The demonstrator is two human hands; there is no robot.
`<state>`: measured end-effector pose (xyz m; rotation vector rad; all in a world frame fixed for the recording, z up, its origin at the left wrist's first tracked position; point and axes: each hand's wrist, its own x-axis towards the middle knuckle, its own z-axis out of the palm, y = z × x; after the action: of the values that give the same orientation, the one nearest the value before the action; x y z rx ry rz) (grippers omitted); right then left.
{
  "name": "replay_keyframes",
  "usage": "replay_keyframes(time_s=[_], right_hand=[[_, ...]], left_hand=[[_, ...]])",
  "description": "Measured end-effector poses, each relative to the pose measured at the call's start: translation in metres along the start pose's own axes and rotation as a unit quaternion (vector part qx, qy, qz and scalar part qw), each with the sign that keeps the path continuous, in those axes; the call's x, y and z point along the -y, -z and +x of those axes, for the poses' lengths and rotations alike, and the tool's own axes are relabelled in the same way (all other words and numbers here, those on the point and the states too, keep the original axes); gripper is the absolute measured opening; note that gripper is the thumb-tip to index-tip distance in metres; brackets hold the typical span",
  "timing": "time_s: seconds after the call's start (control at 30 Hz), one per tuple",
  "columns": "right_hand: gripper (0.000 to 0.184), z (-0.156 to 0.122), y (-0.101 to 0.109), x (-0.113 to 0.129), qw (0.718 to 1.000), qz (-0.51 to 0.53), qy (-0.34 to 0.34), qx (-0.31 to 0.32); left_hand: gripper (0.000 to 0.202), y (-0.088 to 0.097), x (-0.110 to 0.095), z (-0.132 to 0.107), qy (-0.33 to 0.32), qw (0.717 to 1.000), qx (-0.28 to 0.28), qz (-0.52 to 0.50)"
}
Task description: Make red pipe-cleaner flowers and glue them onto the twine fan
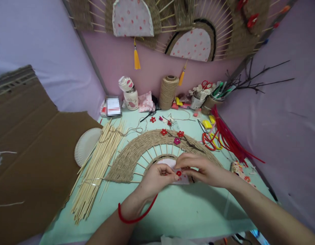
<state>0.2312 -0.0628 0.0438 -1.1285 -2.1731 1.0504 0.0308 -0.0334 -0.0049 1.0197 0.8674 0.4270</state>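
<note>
My left hand [158,178] is closed, thumb and fingertips pinching a red pipe cleaner [138,220]. One end of the pipe cleaner is curled into a small loop at the fingertips, while its long tail bends beneath my left wrist. My right hand [198,168] comes in from the right, its bent fingers closed at the same loop; part of that grip is hidden. Below both hands lies a fan-shaped piece woven from twine over sticks [129,160], with a spotted fabric half-circle [184,179] at its centre. Red and magenta flowers [180,134] and a dark twig [191,145] rest on the woven band.
Left of the fan are a bundle of thin sticks [96,173], a paper plate [86,147] and brown cardboard [45,153]. Scissors [208,141] and red pipe cleaners [226,136] lie right. A twine spool [169,92] and a white bottle [131,99] stand behind.
</note>
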Motion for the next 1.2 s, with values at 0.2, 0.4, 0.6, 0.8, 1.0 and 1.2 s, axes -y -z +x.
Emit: replay_keyframes(time_s=[0.2, 0.4, 0.6, 0.8, 1.0, 1.2], right_hand=[[0.023, 0.006, -0.005, 0.003, 0.994, -0.088, 0.063, 0.031], [0.017, 0.006, -0.007, 0.014, 0.995, -0.096, 0.007, 0.002], [0.013, 0.018, -0.033, 0.012, 0.974, -0.065, -0.208, -0.059], [0.017, 0.016, -0.031, 0.002, 0.954, 0.062, -0.265, -0.124], [0.028, 0.012, -0.041, -0.006, 0.918, 0.167, -0.240, -0.268], [0.028, 0.039, -0.060, -0.012, 0.888, 0.193, -0.210, -0.360]], left_hand=[[0.014, 0.000, 0.000, -0.001, 0.006, 0.999, 0.020, -0.036], [0.012, 0.002, 0.003, 0.000, -0.053, 0.997, -0.010, 0.054], [0.009, -0.002, 0.011, -0.001, -0.165, 0.953, -0.088, 0.239], [0.010, -0.002, 0.006, 0.003, -0.146, 0.970, -0.131, 0.143], [0.026, -0.001, 0.004, 0.010, -0.050, 0.991, -0.106, -0.069], [0.029, -0.003, 0.008, 0.010, -0.021, 0.987, -0.082, -0.137]])
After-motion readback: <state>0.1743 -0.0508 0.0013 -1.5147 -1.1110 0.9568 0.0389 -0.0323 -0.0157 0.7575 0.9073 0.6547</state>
